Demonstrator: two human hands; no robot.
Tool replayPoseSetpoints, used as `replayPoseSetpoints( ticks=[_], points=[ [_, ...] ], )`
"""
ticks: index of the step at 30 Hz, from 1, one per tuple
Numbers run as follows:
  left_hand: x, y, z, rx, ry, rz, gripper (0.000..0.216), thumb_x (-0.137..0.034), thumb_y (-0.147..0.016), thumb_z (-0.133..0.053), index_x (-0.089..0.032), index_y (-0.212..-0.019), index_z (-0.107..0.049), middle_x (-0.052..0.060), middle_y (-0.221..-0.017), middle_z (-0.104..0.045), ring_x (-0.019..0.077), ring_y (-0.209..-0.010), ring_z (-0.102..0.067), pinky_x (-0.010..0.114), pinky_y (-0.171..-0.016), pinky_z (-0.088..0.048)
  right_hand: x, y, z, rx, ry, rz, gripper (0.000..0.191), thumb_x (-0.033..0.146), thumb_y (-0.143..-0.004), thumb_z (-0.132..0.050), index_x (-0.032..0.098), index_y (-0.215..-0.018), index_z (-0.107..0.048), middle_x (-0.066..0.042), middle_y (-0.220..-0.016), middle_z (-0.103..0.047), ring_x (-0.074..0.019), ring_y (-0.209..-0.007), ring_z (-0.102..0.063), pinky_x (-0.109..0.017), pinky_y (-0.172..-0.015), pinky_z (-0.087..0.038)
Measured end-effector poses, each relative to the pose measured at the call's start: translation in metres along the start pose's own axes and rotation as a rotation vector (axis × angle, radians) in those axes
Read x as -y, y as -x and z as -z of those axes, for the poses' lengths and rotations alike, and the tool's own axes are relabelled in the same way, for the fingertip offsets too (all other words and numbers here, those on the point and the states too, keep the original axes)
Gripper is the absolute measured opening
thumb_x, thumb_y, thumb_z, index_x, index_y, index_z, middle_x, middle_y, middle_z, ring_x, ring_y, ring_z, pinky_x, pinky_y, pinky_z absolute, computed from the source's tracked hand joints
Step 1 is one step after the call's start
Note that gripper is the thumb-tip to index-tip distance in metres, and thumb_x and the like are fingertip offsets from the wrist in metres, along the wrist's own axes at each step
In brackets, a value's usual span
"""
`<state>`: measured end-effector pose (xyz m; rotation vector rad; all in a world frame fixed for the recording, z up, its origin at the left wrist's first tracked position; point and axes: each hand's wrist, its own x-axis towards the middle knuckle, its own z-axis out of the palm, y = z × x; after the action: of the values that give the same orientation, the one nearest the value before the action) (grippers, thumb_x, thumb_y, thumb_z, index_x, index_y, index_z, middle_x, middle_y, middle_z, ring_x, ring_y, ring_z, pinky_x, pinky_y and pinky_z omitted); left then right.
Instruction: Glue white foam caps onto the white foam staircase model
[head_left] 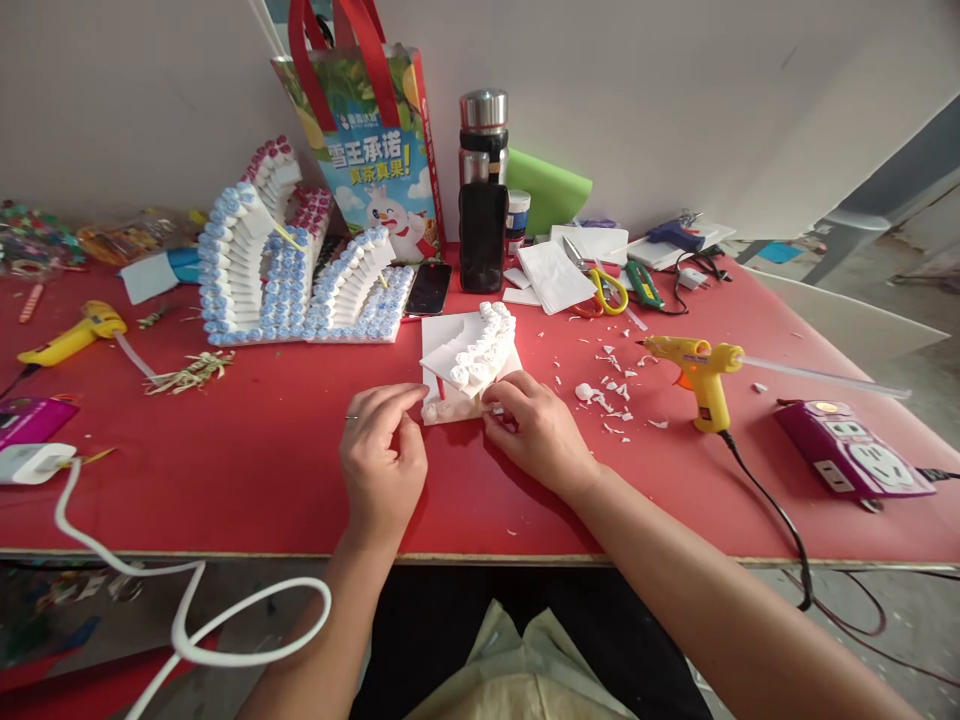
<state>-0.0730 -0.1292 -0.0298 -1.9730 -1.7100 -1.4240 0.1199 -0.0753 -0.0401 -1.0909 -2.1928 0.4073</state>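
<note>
Fingers of the left hand (382, 460) curled loosely, tips together at the near left corner of a small white foam model (469, 365); whether pinching a bit of foam or only pressing on it, cannot tell. Fingers of the right hand (536, 430) bent and close together, tips touching the model's near right edge, nothing clearly clamped between them. Model resting on the red counter (247, 470) between the two sets of fingertips and just beyond them: a flat white base with a stepped curve of small white rolls rising away from the fingers. White foam scraps (611, 395) scattered just right of the right fingers. Farther right, a yellow glue gun (701, 375) standing on the counter, and beyond it a purple power strip (851, 450). Well beyond the left fingers, a larger blue-and-white model (292, 270), with a dark phone (429, 288) beside it. Far left, a second yellow glue gun (75, 335).
</note>
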Motion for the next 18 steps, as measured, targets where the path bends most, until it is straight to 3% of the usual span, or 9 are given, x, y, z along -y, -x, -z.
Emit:
replayPoseSetpoints(
  ticks=[7, 15, 18],
  points=[
    [-0.0055, -0.0018, -0.0013, 0.055, 0.000, -0.045, 0.030, -0.002, -0.087, -0.051, -0.021, -0.099, -0.072, 0.006, -0.101, -0.075, 0.0226, -0.100, -0.067, 0.040, -0.090, -0.055, -0.0005, -0.0011, -0.0015, 0.007, 0.073, 0.018, 0.013, 0.013, -0.085, -0.057, 0.022, -0.094, -0.060, -0.005, -0.098, -0.062, -0.0191, -0.079, -0.059, -0.030, -0.069, -0.043],
    [0.0017, 0.0011, 0.0020, 0.009, 0.026, 0.089, 0.033, -0.002, -0.088, -0.049, -0.019, -0.103, -0.073, 0.007, -0.103, -0.073, 0.0223, -0.102, -0.067, 0.039, -0.093, -0.055, 0.0009, 0.0021, 0.0005, -0.076, -0.105, -0.093, 0.014, 0.023, -0.090, -0.057, 0.021, -0.103, -0.055, -0.007, -0.101, -0.065, -0.0167, -0.071, -0.060, -0.031, -0.069, -0.048],
    [0.0024, -0.0001, 0.0005, 0.059, 0.022, 0.068, 0.027, -0.006, -0.089, -0.054, -0.020, -0.105, -0.072, 0.007, -0.106, -0.073, 0.0233, -0.105, -0.065, 0.040, -0.095, -0.054, 0.0003, 0.0019, 0.0006, -0.080, -0.136, -0.127, 0.016, 0.024, -0.090, -0.058, 0.021, -0.105, -0.054, -0.008, -0.104, -0.066, -0.0166, -0.073, -0.061, -0.031, -0.069, -0.049]
  ],
)
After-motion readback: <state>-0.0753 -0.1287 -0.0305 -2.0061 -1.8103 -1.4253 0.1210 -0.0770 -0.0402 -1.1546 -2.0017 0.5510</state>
